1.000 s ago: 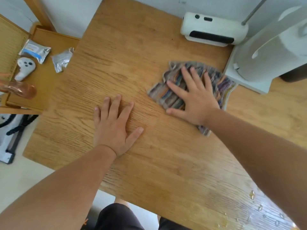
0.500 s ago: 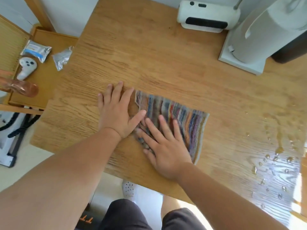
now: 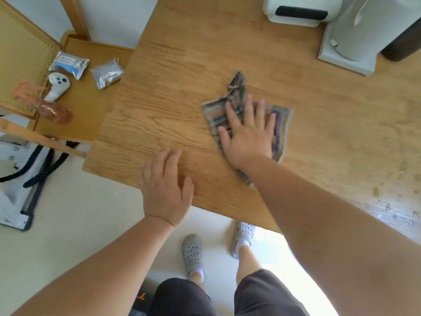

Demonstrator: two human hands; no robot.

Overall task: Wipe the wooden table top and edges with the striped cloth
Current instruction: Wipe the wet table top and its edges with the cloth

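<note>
The wooden table fills the upper middle of the head view. The striped cloth lies crumpled on it, one corner bunched up toward the back. My right hand presses flat on the cloth with the fingers spread. My left hand rests flat at the table's near edge, to the left of the cloth and apart from it, holding nothing. Water drops glisten on the table at the right.
A white device and a white appliance base stand at the table's back. A lower side table at the left holds two foil packets, a white controller and an orange bottle. My feet are below.
My right hand has slid the cloth away from the near edge, back and to the right, and the cloth has bunched up. My left hand has drawn back to the table's near edge.
</note>
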